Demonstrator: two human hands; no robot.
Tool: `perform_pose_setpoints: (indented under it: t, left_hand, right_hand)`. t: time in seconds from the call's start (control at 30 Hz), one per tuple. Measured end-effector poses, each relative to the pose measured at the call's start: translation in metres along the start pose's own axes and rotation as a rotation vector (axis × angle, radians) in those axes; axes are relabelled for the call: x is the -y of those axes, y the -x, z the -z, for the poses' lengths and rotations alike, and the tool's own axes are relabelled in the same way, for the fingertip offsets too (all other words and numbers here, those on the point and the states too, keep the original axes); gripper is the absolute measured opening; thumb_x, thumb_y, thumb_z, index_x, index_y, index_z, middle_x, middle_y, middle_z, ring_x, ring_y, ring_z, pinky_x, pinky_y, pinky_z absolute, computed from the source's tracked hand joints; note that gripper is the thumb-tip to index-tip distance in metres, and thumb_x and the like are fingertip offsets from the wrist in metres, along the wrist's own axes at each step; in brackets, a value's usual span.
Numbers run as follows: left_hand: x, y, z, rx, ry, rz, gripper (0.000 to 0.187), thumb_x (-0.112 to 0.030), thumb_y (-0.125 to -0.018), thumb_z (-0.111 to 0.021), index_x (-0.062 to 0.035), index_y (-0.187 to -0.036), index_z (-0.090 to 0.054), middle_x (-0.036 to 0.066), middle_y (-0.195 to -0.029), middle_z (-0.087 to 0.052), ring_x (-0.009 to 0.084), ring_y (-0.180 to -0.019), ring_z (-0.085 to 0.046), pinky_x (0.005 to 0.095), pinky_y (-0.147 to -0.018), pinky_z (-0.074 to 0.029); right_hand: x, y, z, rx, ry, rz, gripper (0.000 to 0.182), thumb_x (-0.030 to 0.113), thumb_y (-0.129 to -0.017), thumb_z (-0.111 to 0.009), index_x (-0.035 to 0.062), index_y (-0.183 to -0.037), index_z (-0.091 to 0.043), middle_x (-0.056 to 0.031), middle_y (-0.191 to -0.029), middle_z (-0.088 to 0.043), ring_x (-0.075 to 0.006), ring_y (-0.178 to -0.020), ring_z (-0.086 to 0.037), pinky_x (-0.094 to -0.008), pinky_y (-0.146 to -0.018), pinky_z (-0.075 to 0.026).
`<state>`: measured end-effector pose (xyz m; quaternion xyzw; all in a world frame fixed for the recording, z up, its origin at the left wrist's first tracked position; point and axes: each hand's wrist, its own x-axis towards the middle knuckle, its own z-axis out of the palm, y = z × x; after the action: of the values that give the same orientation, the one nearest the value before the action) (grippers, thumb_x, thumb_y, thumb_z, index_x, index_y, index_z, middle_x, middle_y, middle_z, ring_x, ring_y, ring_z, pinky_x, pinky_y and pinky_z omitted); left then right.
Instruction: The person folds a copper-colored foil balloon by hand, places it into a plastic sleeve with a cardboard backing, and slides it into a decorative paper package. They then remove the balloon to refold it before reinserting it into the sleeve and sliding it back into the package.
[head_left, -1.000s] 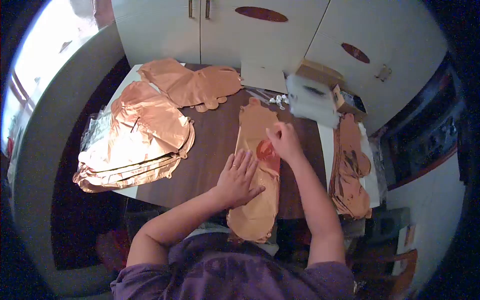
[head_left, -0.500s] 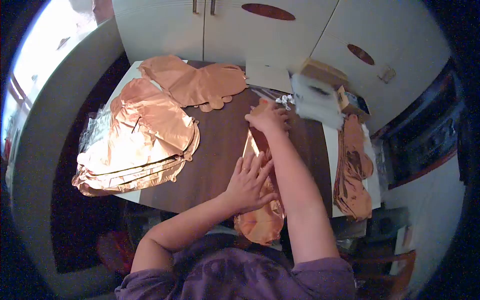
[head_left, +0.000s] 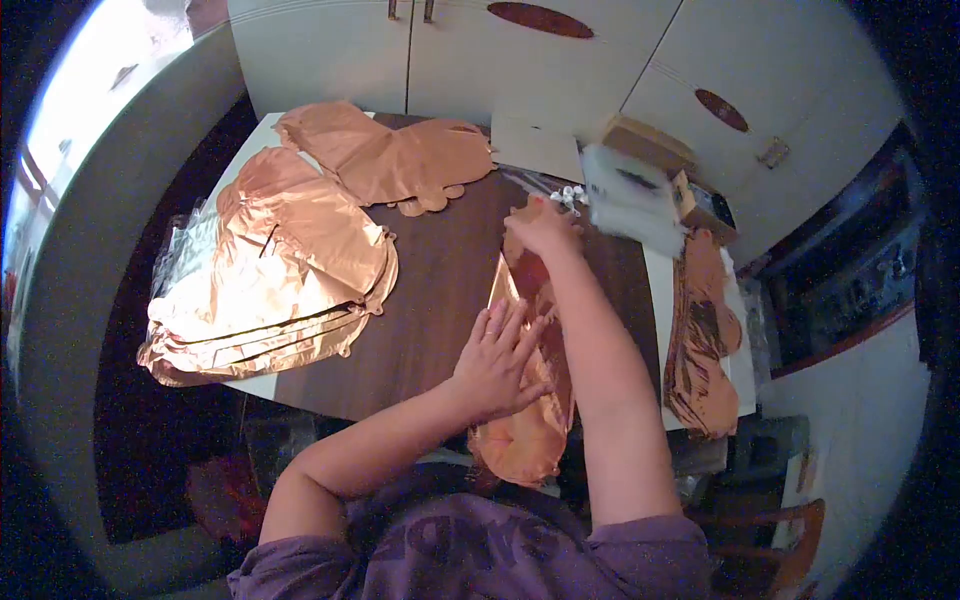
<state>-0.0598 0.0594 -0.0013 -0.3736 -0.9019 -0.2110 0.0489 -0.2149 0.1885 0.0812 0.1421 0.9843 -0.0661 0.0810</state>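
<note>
Your left hand [head_left: 500,362] lies splayed on copper foil [head_left: 520,445] near centre; your right hand [head_left: 546,232] touches its far end, upper centre, grip unclear

Counter [head_left: 430,285], dark brown top, white at both sides; copper foil stack [head_left: 300,255] at left, wide foil sheet [head_left: 395,160] behind it; folded foil strip [head_left: 520,440] mid-counter, overhanging near edge; narrow foil pile [head_left: 705,335] at right; far side, small white bits [head_left: 569,195], plastic bag [head_left: 625,205]
</note>
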Motion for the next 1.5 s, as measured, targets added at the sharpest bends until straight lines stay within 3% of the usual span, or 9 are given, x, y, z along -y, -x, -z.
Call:
perform_pose_setpoints:
  t: [0.13, 0.23, 0.33, 0.43, 0.83, 1.03, 1.23, 1.33, 1.5]
  left_hand:
    - [0.003, -0.003, 0.02, 0.005, 0.069, 0.103, 0.091, -0.063, -0.092, -0.045, 0.0027, -0.15, -0.021, 0.031, -0.154, -0.019, 0.0489, -0.143, -0.017, 0.056, -0.117, -0.014]
    - [0.009, -0.003, 0.022, -0.054, 0.024, 0.156, 0.093, -0.065, -0.092, -0.044, 0.0061, -0.149, -0.021, 0.031, -0.154, -0.019, 0.0476, -0.144, -0.017, 0.0551, -0.117, -0.014]
    - [0.012, -0.005, 0.009, -0.032, -0.024, 0.146, 0.093, -0.065, -0.092, -0.043, 0.0084, -0.147, -0.025, 0.03, -0.154, -0.021, 0.0443, -0.144, -0.019, 0.0541, -0.117, -0.015]
    - [0.009, -0.005, 0.002, -0.036, -0.078, 0.098, 0.091, -0.063, -0.092, -0.043, 0.0106, -0.145, -0.029, 0.029, -0.153, -0.026, 0.0404, -0.144, -0.021, 0.0525, -0.117, -0.016]
    - [0.009, -0.002, -0.003, 0.019, -0.138, 0.051, 0.094, -0.067, -0.093, -0.035, 0.0097, -0.146, -0.027, 0.027, -0.155, -0.023, 0.0404, -0.146, -0.019, 0.0543, -0.118, -0.012]
    - [0.01, -0.003, -0.003, 0.002, -0.144, 0.042, 0.093, -0.066, -0.093, -0.036, 0.0096, -0.146, -0.027, 0.027, -0.155, -0.024, 0.0419, -0.145, -0.02, 0.0546, -0.117, -0.014]
    - [0.01, -0.004, -0.006, -0.019, -0.161, 0.026, 0.093, -0.066, -0.093, -0.039, 0.0093, -0.146, -0.028, 0.028, -0.154, -0.025, 0.0436, -0.144, -0.021, 0.0553, -0.117, -0.015]
    - [0.01, -0.002, -0.003, -0.024, -0.137, 0.029, 0.091, -0.065, -0.093, -0.04, 0.009, -0.146, -0.028, 0.028, -0.154, -0.025, 0.0437, -0.144, -0.022, 0.0558, -0.116, -0.017]
    - [0.016, -0.012, 0.012, 0.021, 0.019, 0.062, 0.078, -0.051, -0.096, -0.04, 0.0073, -0.146, -0.028, 0.028, -0.149, -0.033, 0.0411, -0.139, -0.033, 0.053, -0.113, -0.027]
  right_hand:
    - [-0.034, 0.008, -0.007, -0.143, -0.368, 0.161, 0.067, 0.051, -0.083, -0.064, 0.0022, -0.129, -0.055, -0.024, -0.129, -0.057, -0.038, -0.122, -0.054, -0.0426, -0.103, -0.043]
    - [-0.074, 0.019, -0.033, -0.225, -0.356, 0.374, 0.05, 0.034, -0.093, -0.056, 0.0001, -0.13, -0.054, -0.0271, -0.126, -0.056, -0.0391, -0.123, -0.052, -0.0426, -0.104, -0.042]
    - [-0.101, 0.022, -0.057, -0.185, -0.232, 0.395, 0.047, 0.034, -0.093, -0.055, -0.002, -0.124, -0.056, -0.0242, -0.127, -0.056, -0.0402, -0.12, -0.053, -0.0463, -0.102, -0.042]
    - [-0.11, 0.024, -0.076, -0.392, -0.158, 0.52, 0.043, 0.032, -0.093, -0.055, -0.0005, -0.121, -0.058, -0.0227, -0.13, -0.055, -0.0389, -0.119, -0.052, -0.0468, -0.102, -0.042]
    - [-0.114, 0.02, -0.091, -0.39, -0.153, 0.492, 0.046, 0.035, -0.095, -0.053, 0.0034, -0.128, -0.054, -0.0211, -0.142, -0.047, -0.0393, -0.131, -0.044, -0.0525, -0.107, -0.035]
    - [-0.107, 0.033, -0.086, -0.62, -0.176, 0.509, 0.041, 0.027, -0.092, -0.059, -0.0011, -0.122, -0.058, -0.0218, -0.131, -0.056, -0.0382, -0.122, -0.051, -0.0465, -0.103, -0.041]
    - [-0.101, 0.051, -0.067, -0.365, -0.214, 0.554, 0.041, 0.032, -0.093, -0.056, 0.0032, -0.123, -0.058, -0.0195, -0.134, -0.054, -0.0368, -0.125, -0.049, -0.0509, -0.105, -0.036]
    - [-0.099, 0.046, -0.077, -0.416, -0.142, 0.519, 0.038, 0.031, -0.093, -0.056, 0.0043, -0.119, -0.061, -0.0186, -0.129, -0.057, -0.037, -0.122, -0.051, -0.0498, -0.103, -0.039]
    - [-0.091, 0.069, -0.063, -0.592, -0.225, 0.659, 0.02, 0.021, -0.088, -0.062, 0.0043, -0.098, -0.065, -0.0147, -0.097, -0.063, -0.0353, -0.094, -0.06, -0.0458, -0.084, -0.047]
